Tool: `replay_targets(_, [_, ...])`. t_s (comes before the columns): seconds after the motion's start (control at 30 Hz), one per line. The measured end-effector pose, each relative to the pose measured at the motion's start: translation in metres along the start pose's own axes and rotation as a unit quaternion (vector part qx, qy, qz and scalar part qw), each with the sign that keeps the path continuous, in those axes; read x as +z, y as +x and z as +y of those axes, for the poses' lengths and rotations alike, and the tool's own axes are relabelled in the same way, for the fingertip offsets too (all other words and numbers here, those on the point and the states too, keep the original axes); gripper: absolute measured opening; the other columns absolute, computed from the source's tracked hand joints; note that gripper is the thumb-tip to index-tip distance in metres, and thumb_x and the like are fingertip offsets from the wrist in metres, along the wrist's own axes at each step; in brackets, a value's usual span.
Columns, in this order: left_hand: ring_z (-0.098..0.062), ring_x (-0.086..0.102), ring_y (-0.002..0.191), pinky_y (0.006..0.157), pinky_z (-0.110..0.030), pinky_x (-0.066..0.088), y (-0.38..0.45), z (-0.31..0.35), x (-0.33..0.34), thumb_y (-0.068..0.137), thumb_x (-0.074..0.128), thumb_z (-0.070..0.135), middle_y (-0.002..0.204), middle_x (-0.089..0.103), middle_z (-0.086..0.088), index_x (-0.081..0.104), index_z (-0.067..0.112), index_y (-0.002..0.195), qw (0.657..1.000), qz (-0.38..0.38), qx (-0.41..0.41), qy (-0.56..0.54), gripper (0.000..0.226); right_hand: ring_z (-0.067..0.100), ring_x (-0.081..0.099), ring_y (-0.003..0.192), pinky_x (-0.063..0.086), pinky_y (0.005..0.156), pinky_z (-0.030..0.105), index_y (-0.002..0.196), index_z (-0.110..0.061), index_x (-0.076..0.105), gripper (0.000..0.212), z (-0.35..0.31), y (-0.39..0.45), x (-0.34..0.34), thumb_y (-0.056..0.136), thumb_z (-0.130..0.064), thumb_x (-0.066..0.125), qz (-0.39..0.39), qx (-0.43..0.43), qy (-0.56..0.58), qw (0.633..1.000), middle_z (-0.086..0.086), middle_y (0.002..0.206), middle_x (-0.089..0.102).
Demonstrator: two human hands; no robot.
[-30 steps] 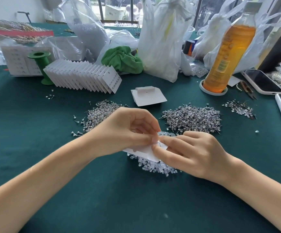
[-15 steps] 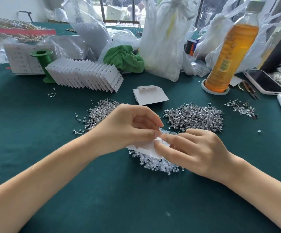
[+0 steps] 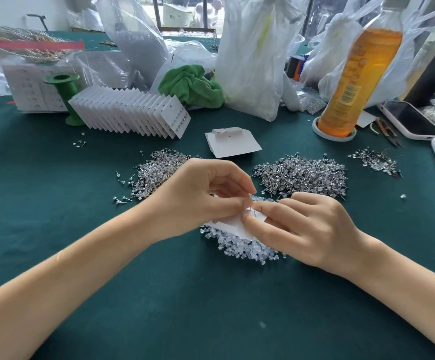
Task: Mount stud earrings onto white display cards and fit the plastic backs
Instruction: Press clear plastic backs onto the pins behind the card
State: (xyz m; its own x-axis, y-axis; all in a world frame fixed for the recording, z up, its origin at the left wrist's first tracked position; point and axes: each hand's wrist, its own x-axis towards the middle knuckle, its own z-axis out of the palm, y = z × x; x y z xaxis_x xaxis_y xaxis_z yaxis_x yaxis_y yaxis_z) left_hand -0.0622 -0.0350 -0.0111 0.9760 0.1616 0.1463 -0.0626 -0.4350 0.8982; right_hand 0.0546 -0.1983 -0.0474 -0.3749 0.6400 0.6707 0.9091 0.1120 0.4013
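Both hands: my left hand [image 3: 200, 196] and right hand [image 3: 302, 229] pinch the card [image 3: 233, 224].
Advice: keep card steady above backs pile [image 3: 245, 246]; seat post squarely.

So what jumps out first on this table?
Two bare hands meet at the centre, the left hand and right hand pinching a white card over a heap of clear plastic backs. Behind them glitter piles of stud earrings, and a tall orange bottle stands far right.

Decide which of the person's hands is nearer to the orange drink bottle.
Right. The right hand lies below and left of the orange drink bottle, on its side of the table; the left hand is farther left, beyond the white card both hold.
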Motion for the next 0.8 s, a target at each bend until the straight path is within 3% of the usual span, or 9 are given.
replay_targets(0.13, [-0.007,0.067,0.074,0.075,-0.024,0.055,0.0003,-0.0001,-0.0004,0.078,0.071,-0.003,0.081,0.073,0.0,0.069,0.012,0.088,1.0,-0.01,0.008,0.012,0.018,0.018,0.051,0.046,0.039,0.042,0.024,0.102,-0.012,0.055,0.011,0.0,0.0004,-0.0003,0.094,-0.004,0.054,0.002,0.002,0.0,1.0,0.008,0.074,0.07])
replay_targets(0.4, [-0.006,0.067,0.075,0.077,-0.022,0.054,0.0012,0.0013,-0.0004,0.077,0.069,-0.008,0.081,0.072,0.0,0.069,0.009,0.089,0.999,-0.025,0.014,0.026,0.021,0.018,0.051,0.045,0.039,0.041,0.024,0.101,-0.013,0.055,0.011,-0.0006,0.0006,-0.0002,0.094,-0.004,0.055,0.006,0.003,-0.002,1.0,0.008,0.072,0.069])
replay_targets(0.8, [-0.012,0.068,0.079,0.08,-0.026,0.054,0.006,0.0054,-0.0047,0.079,0.07,-0.003,0.085,0.072,-0.007,0.068,0.008,0.092,0.997,-0.076,0.012,0.031,0.017,0.02,0.05,0.044,0.041,0.038,0.028,0.102,-0.013,0.056,0.031,-0.0016,-0.0014,-0.0003,0.079,0.002,0.071,0.003,-0.012,-0.025,1.0,0.007,0.067,0.066])
